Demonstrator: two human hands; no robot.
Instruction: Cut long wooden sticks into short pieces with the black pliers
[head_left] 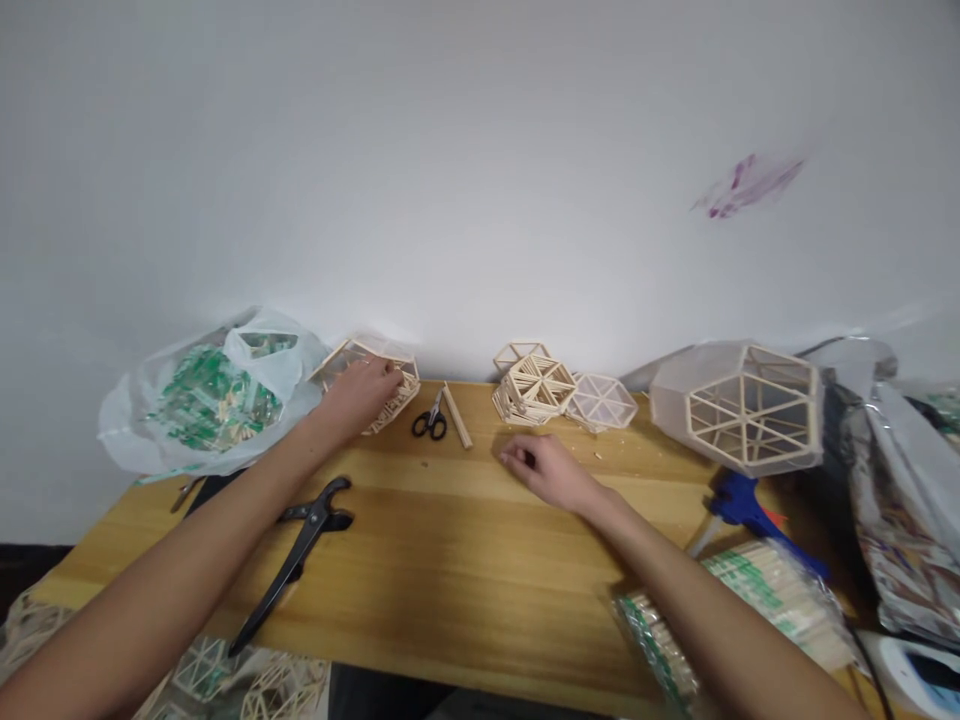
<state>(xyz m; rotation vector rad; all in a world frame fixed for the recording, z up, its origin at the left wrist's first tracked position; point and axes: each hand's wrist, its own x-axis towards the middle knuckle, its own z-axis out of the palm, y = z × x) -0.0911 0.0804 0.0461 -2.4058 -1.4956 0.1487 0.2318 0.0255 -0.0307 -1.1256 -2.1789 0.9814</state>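
At the back left, my left hand (367,388) reaches over an octagonal container (397,352) framed in wooden sticks, which holds short stick pieces (397,400). Its fingers are bent down among the pieces, and what they grip is hidden. My right hand (546,468) rests on the table with its fingers curled in and nothing visible in them. Just behind it sits a stack of octagonal stick frames (536,388), with a white-covered octagonal panel (602,402) beside it. Between the hands lie small black scissors (430,422) and a few wooden sticks (457,415).
A white plastic bag (127,425) of green-marked wrappers stands at far left. Large black shears (300,550) lie under my left forearm. On the right are a white-covered octagonal stick lantern frame (742,405), a blue glue gun (739,500) and packs of wooden sticks (780,590). A wall closes off the back.
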